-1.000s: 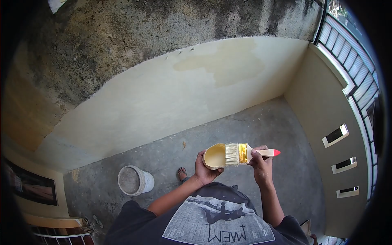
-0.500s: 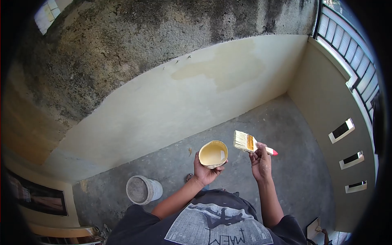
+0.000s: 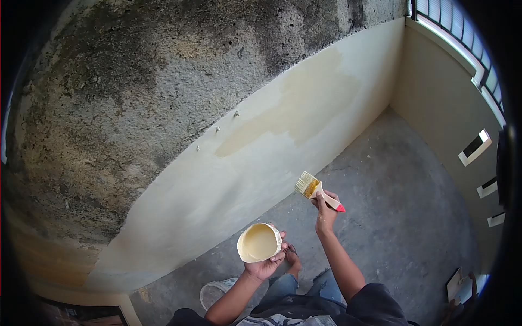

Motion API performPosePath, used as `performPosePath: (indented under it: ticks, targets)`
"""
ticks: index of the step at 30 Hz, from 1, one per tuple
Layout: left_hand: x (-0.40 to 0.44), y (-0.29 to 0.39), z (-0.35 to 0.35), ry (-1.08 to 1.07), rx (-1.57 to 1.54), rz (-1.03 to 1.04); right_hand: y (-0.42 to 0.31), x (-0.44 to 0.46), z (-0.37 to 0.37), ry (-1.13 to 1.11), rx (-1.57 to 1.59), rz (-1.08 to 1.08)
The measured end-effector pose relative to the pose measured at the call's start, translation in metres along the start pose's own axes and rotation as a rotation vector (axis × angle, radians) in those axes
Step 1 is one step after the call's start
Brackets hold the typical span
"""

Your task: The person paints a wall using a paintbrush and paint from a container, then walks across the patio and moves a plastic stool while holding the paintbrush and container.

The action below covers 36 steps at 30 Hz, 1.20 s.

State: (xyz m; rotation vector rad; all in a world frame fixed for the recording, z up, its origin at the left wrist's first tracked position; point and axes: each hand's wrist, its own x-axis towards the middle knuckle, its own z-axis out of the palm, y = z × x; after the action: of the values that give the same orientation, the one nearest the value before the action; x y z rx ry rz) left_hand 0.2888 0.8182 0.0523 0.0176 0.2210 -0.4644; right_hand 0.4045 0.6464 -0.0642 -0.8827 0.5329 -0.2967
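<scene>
My left hand (image 3: 265, 265) cups a small bowl (image 3: 260, 243) from below and along its right side. Cream-coloured paint lies inside the bowl, and its rim is smeared with the same colour. In my right hand (image 3: 326, 209) is a paintbrush (image 3: 310, 186), gripped by its pale, red-tipped handle. The brush's bristles are coated in cream paint and point up and left, toward the wall. Brush and bowl are apart, with the brush higher and to the right.
A low wall (image 3: 250, 168) runs diagonally ahead, pale with a darker cream patch (image 3: 304, 103). Above it is rough, stained concrete (image 3: 136, 81). A whitish bucket (image 3: 209, 293) stands on the grey floor (image 3: 402, 201), partly behind my left arm. A side wall (image 3: 435, 81) with slots rises at right.
My view has turned and shifted. The bowl and brush now appear further left, the bowl lower, and the brush is angled more steeply. Both hands keep their holds.
</scene>
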Motion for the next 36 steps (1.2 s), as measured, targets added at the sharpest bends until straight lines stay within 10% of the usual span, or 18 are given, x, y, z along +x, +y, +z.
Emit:
performPosePath:
  ticks: [13,20,27,32,36]
  targets:
    - [0.064,0.13,-0.102,0.071,-0.013,0.27,0.181,0.131,0.143,-0.135,-0.376,-1.038]
    - [0.045,0.133,-0.134,0.133,-0.113,0.336,0.202,0.059,0.154,-0.802,-0.288,-0.969]
    - [0.04,0.13,-0.141,0.154,-0.123,0.319,0.156,0.184,0.13,-0.335,-0.176,-0.699]
    - [0.036,0.134,-0.136,0.141,-0.128,0.332,0.139,0.196,0.135,0.018,-0.27,-0.876]
    - [0.036,0.14,-0.132,0.122,-0.111,0.329,0.165,0.09,0.171,-0.518,-0.514,-1.131]
